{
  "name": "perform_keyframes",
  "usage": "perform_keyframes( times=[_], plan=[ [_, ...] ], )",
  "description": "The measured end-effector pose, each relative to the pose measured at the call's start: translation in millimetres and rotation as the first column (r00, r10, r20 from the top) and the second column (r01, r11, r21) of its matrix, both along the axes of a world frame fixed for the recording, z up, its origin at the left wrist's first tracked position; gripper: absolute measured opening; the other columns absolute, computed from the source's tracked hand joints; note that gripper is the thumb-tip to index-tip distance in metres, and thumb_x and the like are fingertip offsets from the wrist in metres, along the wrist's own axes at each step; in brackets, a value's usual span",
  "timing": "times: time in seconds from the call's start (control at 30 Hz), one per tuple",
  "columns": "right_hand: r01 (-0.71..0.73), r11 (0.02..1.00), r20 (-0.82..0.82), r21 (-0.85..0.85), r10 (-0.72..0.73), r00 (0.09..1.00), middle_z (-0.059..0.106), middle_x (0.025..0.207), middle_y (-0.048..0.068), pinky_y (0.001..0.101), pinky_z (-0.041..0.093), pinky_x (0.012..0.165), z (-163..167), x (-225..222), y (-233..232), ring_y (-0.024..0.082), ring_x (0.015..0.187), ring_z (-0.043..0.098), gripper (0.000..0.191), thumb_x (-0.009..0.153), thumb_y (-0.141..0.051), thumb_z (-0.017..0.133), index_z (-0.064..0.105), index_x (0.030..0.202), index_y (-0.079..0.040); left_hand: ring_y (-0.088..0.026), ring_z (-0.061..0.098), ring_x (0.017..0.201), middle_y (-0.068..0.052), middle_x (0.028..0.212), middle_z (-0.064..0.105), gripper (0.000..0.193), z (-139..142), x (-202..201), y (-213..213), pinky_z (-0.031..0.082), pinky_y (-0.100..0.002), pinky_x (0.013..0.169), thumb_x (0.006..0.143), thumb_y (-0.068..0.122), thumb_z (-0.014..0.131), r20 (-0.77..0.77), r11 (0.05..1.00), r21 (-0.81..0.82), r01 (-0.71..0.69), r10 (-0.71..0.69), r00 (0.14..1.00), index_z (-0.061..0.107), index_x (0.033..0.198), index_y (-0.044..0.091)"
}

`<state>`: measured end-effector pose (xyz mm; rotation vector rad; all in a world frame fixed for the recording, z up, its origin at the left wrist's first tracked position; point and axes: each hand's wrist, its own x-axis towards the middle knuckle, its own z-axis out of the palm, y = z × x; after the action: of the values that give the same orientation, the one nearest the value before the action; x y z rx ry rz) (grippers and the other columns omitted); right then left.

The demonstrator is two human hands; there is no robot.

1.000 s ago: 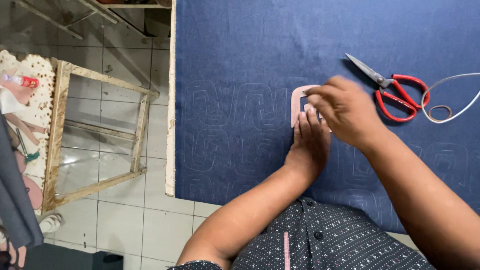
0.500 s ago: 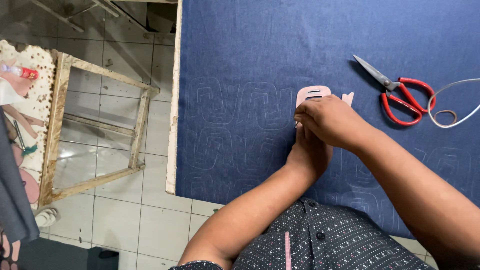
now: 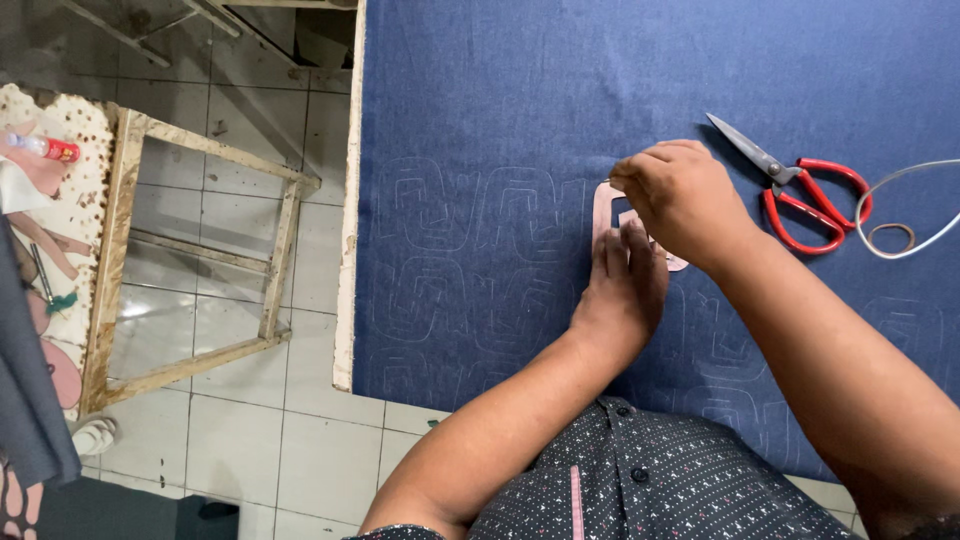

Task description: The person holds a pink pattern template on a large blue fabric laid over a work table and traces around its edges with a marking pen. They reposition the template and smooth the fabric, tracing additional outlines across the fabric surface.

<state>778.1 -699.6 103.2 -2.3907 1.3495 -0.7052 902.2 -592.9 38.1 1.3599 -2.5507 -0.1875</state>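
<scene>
A dark blue denim cloth (image 3: 520,110) covers the table, with rows of faint chalk outlines drawn on it. A small pink template (image 3: 603,210) lies flat on the cloth. My left hand (image 3: 625,285) presses down on the template, fingers flat and together. My right hand (image 3: 680,200) is curled over the template's top edge, fingertips pinched at its upper left corner; whatever it holds is hidden by the fingers. Most of the template is covered by both hands.
Red-handled scissors (image 3: 800,185) lie on the cloth right of my hands, beside a white cord loop (image 3: 900,225). The table's left edge (image 3: 348,250) drops to a tiled floor with a wooden frame (image 3: 200,260) standing there.
My right hand has shifted along the template's top edge toward its upper left corner. My left hand stays pressed on the template.
</scene>
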Motion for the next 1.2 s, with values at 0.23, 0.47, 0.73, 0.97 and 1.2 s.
perform_keyframes(
  times=[0.23, 0.47, 0.73, 0.97, 1.2],
  plan=[
    [0.095, 0.986, -0.134, -0.140, -0.114, 0.984, 0.072, 0.091, 0.008, 0.0456, 0.053, 0.098, 2, -29, 22, 0.031, 0.090, 0.068, 0.006, 0.098, -0.013, 0.071, 0.071, 0.097, -0.007, -0.057, 0.051, 0.133, -0.037, 0.147, 0.043, 0.048, -9, -1, 0, 0.042, -0.061, 0.116, 0.095, 0.011, 0.051, -0.038, 1.000, -0.018, -0.001, 0.000, 0.999, 0.050, 0.140, -0.007],
    [0.283, 0.946, -0.005, 0.159, -0.286, 0.958, 0.069, 0.090, 0.014, 0.0414, 0.053, 0.078, 3, -48, 62, 0.033, 0.086, 0.068, 0.013, 0.099, -0.015, 0.072, 0.072, 0.101, -0.002, -0.053, 0.056, 0.127, -0.036, 0.144, 0.047, 0.046, 4, 7, -6, 0.048, -0.055, 0.110, 0.095, 0.011, 0.052, -0.050, 0.999, -0.008, 0.040, -0.040, 0.998, 0.053, 0.139, -0.005],
    [0.342, 0.886, 0.156, 0.312, -0.403, 0.902, 0.073, 0.101, 0.013, 0.0348, 0.057, 0.078, -8, -52, 76, 0.026, 0.089, 0.073, 0.016, 0.103, -0.014, 0.067, 0.072, 0.112, -0.002, -0.031, 0.064, 0.109, -0.019, 0.145, 0.053, 0.032, 22, 33, -32, 0.061, -0.038, 0.083, 0.091, 0.005, 0.057, -0.290, 0.999, 0.053, 0.005, 0.011, 0.957, 0.059, 0.123, -0.001],
    [0.324, 0.895, 0.096, 0.307, -0.368, 0.925, 0.073, 0.098, 0.011, 0.0354, 0.056, 0.075, -16, -54, 86, 0.026, 0.084, 0.072, 0.015, 0.100, -0.014, 0.069, 0.073, 0.110, -0.004, -0.034, 0.063, 0.107, -0.018, 0.148, 0.051, 0.031, 23, 40, -41, 0.058, -0.044, 0.089, 0.090, 0.003, 0.058, -0.353, 0.977, 0.215, 0.008, 0.070, 0.933, 0.067, 0.119, 0.004],
    [0.290, 0.935, 0.071, 0.206, -0.309, 0.948, 0.073, 0.101, 0.009, 0.0361, 0.056, 0.078, -17, -54, 95, 0.028, 0.091, 0.071, 0.012, 0.098, -0.014, 0.070, 0.071, 0.105, -0.005, -0.036, 0.061, 0.115, -0.019, 0.150, 0.048, 0.032, 19, 40, -49, 0.056, -0.045, 0.093, 0.082, 0.000, 0.063, -0.390, 0.967, 0.254, -0.019, 0.120, 0.913, 0.070, 0.111, 0.009]
  ],
)
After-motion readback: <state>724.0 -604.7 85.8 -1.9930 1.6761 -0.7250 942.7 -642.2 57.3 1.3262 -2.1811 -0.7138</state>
